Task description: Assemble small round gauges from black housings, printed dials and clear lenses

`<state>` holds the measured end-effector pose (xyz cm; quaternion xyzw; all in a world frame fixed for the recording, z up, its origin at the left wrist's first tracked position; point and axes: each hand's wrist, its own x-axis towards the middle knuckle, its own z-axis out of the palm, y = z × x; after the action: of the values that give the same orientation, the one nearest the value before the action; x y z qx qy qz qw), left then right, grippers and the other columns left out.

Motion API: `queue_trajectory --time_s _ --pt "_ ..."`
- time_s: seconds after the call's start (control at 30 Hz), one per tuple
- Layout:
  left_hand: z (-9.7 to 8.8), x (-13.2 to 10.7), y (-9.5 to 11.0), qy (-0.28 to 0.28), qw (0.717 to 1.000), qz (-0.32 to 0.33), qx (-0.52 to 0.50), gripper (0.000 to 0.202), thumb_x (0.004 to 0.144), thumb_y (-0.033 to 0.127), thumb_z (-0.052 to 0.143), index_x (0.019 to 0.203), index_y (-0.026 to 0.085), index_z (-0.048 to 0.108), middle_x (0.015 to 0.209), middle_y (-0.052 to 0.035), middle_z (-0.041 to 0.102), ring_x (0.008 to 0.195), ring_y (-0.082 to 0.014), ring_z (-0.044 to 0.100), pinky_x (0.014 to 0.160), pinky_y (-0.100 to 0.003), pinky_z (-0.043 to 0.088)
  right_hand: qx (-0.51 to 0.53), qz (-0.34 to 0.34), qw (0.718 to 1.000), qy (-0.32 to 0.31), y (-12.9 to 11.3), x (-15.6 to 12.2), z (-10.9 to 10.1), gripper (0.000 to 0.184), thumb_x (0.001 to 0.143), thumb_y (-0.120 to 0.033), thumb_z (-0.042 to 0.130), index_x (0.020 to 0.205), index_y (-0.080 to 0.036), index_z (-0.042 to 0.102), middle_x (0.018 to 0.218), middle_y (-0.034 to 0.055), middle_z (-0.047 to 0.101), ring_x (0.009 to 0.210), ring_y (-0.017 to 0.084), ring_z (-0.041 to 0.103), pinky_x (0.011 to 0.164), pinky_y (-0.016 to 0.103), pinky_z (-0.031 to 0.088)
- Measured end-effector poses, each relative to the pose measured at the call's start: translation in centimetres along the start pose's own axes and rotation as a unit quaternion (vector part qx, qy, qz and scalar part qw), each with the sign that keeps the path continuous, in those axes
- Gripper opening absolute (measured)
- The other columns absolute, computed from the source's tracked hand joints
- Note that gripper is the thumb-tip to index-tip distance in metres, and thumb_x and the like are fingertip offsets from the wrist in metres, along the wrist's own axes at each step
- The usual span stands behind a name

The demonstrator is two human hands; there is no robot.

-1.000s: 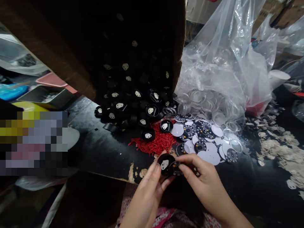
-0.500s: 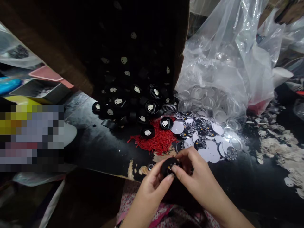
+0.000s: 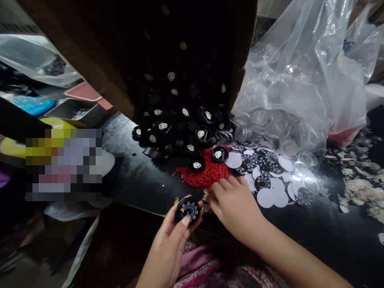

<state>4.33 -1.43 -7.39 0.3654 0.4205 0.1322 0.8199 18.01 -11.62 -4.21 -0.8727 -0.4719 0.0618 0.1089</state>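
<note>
My left hand [image 3: 171, 240] pinches a round black gauge housing [image 3: 187, 209] with a printed dial face showing in it, held just over the near edge of the black table [image 3: 135, 180]. My right hand [image 3: 232, 202] has let go of it and rests knuckles up at the near edge of a heap of small red pointers [image 3: 207, 176], fingers curled onto the table; whether they hold anything is hidden. Beyond lie loose dial discs [image 3: 267, 188], some printed black and some blank white.
A tipped cardboard box [image 3: 126, 60] spills several black housings [image 3: 180, 132] onto the table. A clear plastic bag [image 3: 300, 88] with transparent round lenses sits at the right. Pale scraps [image 3: 360, 188] litter the far right. Trays [image 3: 78, 108] stand at the left.
Both hands were pressing a dial into the housing. Now my right hand has come off it and moved up to the red pointers; my left hand holds the housing alone, dial face up.
</note>
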Motion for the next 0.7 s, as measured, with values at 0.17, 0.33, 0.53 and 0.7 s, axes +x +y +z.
queue_trajectory --time_s 0.17,0.33,0.53,0.7 --pt "0.4 0.0 0.3 -0.008 0.998 -0.002 -0.058 0.041 0.079 0.029 0.073 0.117 0.018 0.064 0.111 -0.0123 0.075 0.111 -0.0275 0.067 0.098 -0.037 0.053 -0.033 -0.014 0.999 -0.029 0.2 0.2 0.4 0.011 0.094 -0.021 0.052 0.092 -0.018 0.063 0.091 0.0066 0.068 0.087 0.026 0.057 0.074 0.040 0.032" --pt "0.1 0.3 0.2 -0.012 0.997 -0.012 -0.069 0.046 0.079 0.029 0.073 0.122 0.017 0.060 0.111 -0.0139 0.075 0.110 -0.0269 0.067 0.096 -0.034 0.055 0.027 0.028 0.998 -0.050 2.1 -1.3 -0.6 0.013 0.089 -0.015 0.057 0.099 -0.022 0.063 0.096 0.0027 0.067 0.090 0.023 0.057 0.076 0.036 0.031" --pt "0.6 0.4 0.3 -0.016 0.998 -0.012 -0.055 0.042 0.080 0.030 0.072 0.119 0.019 0.064 0.109 -0.0108 0.076 0.116 -0.0284 0.064 0.103 -0.041 0.050 -0.012 0.059 0.998 -0.035 0.5 -0.7 -0.1 0.016 0.094 -0.026 0.051 0.086 -0.019 0.063 0.089 0.0058 0.068 0.086 0.026 0.060 0.076 0.040 0.033" --pt "0.5 0.3 0.4 -0.029 0.998 -0.013 -0.049 0.047 0.079 0.032 0.072 0.125 0.023 0.062 0.116 -0.0095 0.074 0.121 -0.0296 0.060 0.106 -0.043 0.046 -0.035 0.066 0.997 -0.029 -0.9 0.6 0.4 0.016 0.092 -0.019 0.051 0.087 -0.011 0.064 0.085 0.0127 0.068 0.081 0.030 0.062 0.072 0.044 0.037"
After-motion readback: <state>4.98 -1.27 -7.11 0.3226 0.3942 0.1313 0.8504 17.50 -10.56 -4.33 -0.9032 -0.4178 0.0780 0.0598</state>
